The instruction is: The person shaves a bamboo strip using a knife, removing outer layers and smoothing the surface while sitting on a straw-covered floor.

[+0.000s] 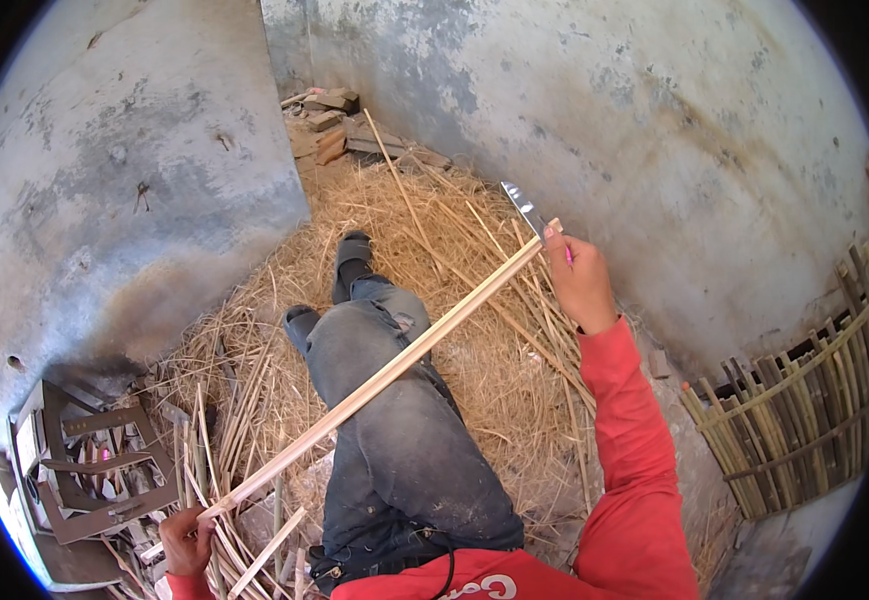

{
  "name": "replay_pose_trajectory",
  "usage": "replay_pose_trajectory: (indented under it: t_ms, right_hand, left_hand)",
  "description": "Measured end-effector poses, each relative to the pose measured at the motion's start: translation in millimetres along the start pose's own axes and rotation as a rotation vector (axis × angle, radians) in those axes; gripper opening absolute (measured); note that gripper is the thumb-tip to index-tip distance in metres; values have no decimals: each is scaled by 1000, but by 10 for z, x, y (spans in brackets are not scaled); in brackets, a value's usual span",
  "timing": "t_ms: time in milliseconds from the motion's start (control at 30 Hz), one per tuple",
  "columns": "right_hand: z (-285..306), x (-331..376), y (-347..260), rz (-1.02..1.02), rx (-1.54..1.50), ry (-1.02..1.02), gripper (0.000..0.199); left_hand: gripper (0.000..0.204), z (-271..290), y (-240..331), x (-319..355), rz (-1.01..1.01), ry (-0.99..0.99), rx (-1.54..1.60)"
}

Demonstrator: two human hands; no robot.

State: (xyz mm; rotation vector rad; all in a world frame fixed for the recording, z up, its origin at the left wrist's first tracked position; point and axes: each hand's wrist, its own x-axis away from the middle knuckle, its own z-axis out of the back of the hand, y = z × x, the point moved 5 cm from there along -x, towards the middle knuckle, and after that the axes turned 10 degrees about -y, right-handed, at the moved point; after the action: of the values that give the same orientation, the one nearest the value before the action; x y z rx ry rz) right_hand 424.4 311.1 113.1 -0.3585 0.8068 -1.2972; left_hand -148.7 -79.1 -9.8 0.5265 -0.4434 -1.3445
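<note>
Mid-frame, over the legs (409,440), a strip (374,385) is gripped by the left hand (186,540) and, with a knife (521,206), by the right hand (580,277); shavings (489,375) are strewn around, bound sticks (797,425) set lower right.

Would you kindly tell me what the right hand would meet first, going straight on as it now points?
The right hand would probably meet the grey wall, though the knife it holds might touch first; depth is unclear.

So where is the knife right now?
In the head view, the knife is right of centre in the upper half, gripped in the right hand, its blade by the upper end of the long wooden strip.
</note>
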Motion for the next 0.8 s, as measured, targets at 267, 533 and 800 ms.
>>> replay_pose_trajectory:
  t_ms: [267,533,800]
  right_hand:
    - [76,6,-38,3,123,68,51]
    - [9,202,-107,28,133,81,51]
    - [-271,444,-168,123,18,29,50]
  left_hand:
    - [50,35,-363,90,-92,144,-367]
    - [61,-82,-346,124,-124,260,-527]
    - [61,-207,-237,106,-117,306,-526]
